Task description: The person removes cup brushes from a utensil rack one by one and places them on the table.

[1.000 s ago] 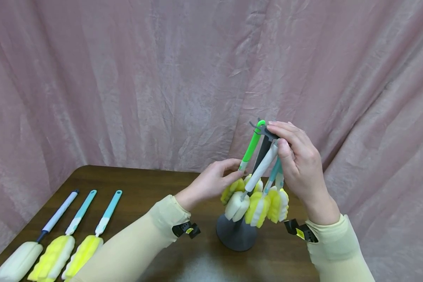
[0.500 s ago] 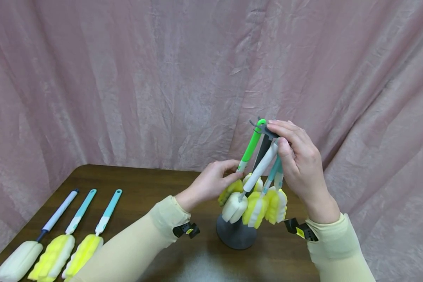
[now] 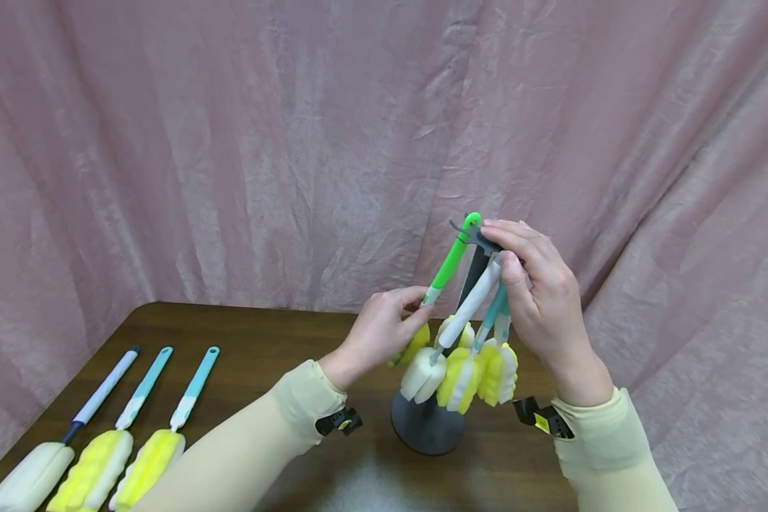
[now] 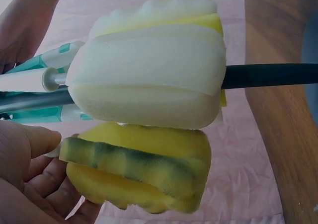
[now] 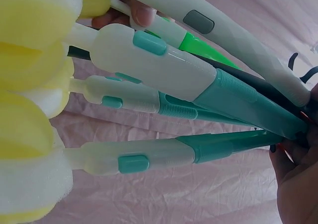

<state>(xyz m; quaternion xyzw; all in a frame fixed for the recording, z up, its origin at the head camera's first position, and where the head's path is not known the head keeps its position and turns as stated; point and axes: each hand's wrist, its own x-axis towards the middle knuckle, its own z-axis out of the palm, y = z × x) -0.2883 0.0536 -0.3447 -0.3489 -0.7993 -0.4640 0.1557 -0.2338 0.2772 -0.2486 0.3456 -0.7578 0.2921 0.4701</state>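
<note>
A dark grey stand [image 3: 425, 430] carries several sponge brushes on hooks at its top. My left hand [image 3: 419, 309] pinches the green-handled brush [image 3: 451, 259] at its white neck, just above the yellow sponge [image 4: 139, 174], and the brush leans out to the left. My right hand [image 3: 502, 249] grips the hook crown of the stand, thumb against the white-handled brush [image 3: 473, 302]. Teal-handled brushes [image 5: 238, 105] hang beside it, their sponges [image 3: 480, 373] bunched around the pole. In the left wrist view a white sponge [image 4: 149, 80] sits right above the yellow one.
Three more sponge brushes lie side by side on the brown table [image 3: 262, 341] at the front left: a white one [image 3: 32, 476] and two yellow ones [image 3: 92, 466] [image 3: 147, 462]. A pink curtain [image 3: 294, 142] hangs close behind the table.
The left hand has drawn the green brush's lower end out to the left, so it tilts further from the stand. The right hand has stayed at the stand's top.
</note>
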